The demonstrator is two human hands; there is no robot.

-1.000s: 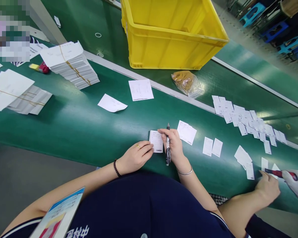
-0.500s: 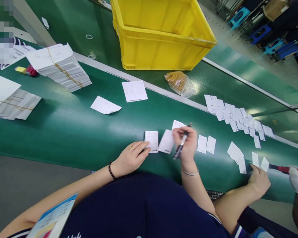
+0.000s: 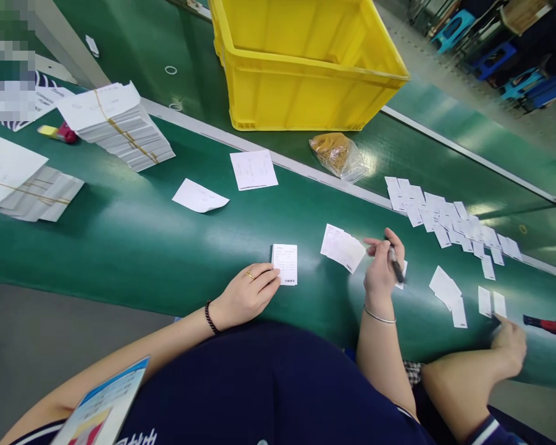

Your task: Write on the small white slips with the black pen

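Observation:
A small stack of white printed cards (image 3: 286,262) lies on the green table (image 3: 134,247) in front of me. The fingertips of my left hand (image 3: 248,289) rest on its lower left edge, the fingers stretched out. My right hand (image 3: 383,262) is over the table to the right, with a dark pen (image 3: 395,262) in its grip and the index finger extended. Beneath it a white card (image 3: 402,272) is mostly covered. Between my hands a few overlapping cards (image 3: 343,248) are fanned out.
Beyond the table edge stands a yellow crate (image 3: 310,93), with a bag of rubber bands (image 3: 337,154) beside it. Banded paper stacks (image 3: 130,133) sit at left. Many cards (image 3: 445,216) spread at right, near another person's hand (image 3: 509,346) and a red-handled tool (image 3: 547,324).
My right hand has moved right with the pen, away from the fanned cards. The loose card between the stack and the fan now lies with the fan. My left hand stays at the stack.

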